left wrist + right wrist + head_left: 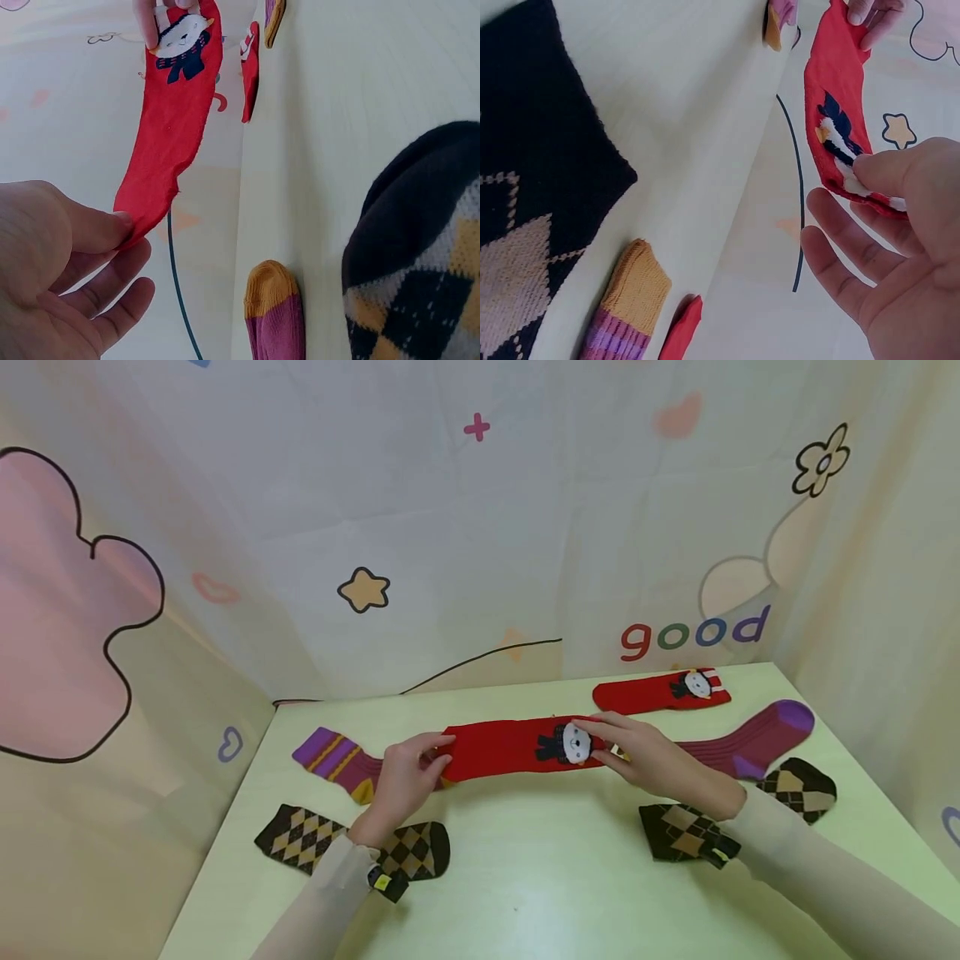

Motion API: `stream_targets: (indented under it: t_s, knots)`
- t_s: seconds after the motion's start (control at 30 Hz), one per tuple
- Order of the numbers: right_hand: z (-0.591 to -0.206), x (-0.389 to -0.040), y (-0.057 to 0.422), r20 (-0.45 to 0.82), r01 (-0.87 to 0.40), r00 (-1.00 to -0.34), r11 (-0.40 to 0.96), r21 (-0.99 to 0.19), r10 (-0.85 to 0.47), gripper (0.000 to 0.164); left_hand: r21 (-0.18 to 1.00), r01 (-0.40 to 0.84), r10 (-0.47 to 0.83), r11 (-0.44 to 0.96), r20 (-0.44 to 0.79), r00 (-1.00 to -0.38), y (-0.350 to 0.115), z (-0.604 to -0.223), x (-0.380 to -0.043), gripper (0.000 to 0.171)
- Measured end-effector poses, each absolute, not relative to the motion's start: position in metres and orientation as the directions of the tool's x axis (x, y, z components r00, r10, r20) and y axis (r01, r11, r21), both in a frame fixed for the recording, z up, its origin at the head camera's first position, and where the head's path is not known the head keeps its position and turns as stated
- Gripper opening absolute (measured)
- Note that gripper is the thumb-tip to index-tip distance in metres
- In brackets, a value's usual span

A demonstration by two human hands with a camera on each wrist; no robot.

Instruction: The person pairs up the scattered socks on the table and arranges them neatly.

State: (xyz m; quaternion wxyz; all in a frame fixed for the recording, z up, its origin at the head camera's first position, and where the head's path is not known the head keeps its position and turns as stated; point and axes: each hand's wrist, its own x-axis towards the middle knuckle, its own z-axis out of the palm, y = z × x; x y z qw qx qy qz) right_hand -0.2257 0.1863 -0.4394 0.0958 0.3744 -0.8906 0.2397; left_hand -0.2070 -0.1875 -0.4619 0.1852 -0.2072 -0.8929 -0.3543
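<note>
A red sock point(495, 747) with a white animal face and dark scarf is stretched out level above the table. My left hand point(408, 772) pinches its plain toe end between thumb and fingers. At the cuff end, beside the animal face, my right hand point(645, 752) pinches the sock. In the left wrist view the red sock point(165, 142) runs up from the left thumb point(97, 225). The right wrist view shows the right thumb point(889, 172) pressed on the red sock point(836, 67) near its patterned end.
A matching red sock point(637, 695) lies at the back right. Purple striped socks lie left point(330, 756) and right point(750, 739), partly behind my hands. Argyle socks lie nearer, left point(300, 839) and right point(675, 833), partly under my forearms. A printed curtain point(450, 527) stands behind the table.
</note>
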Motion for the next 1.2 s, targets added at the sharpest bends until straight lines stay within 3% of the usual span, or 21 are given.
stream_targets:
  t_s: [0.6, 0.93, 1.2]
  knots:
    - [-0.449, -0.214, 0.197, 0.302, -0.703, -0.711, 0.618, -0.352, -0.636, 0.052, 0.562, 0.549, 0.312, 0.619, 0.466, -0.828, -0.183, -0.469, -0.196, 0.033]
    - [-0.447, -0.205, 0.199, 0.241, -0.661, -0.747, 0.653, -0.369, -0.62, 0.052, 0.614, 0.499, 0.327, 0.611, 0.378, -0.866, -0.181, -0.471, -0.189, 0.034]
    - [-0.448, -0.2, 0.201, 0.225, -0.673, -0.735, 0.645, -0.362, -0.64, 0.05, 0.596, 0.485, 0.352, 0.64, 0.334, -0.875, -0.18, -0.474, -0.184, 0.032]
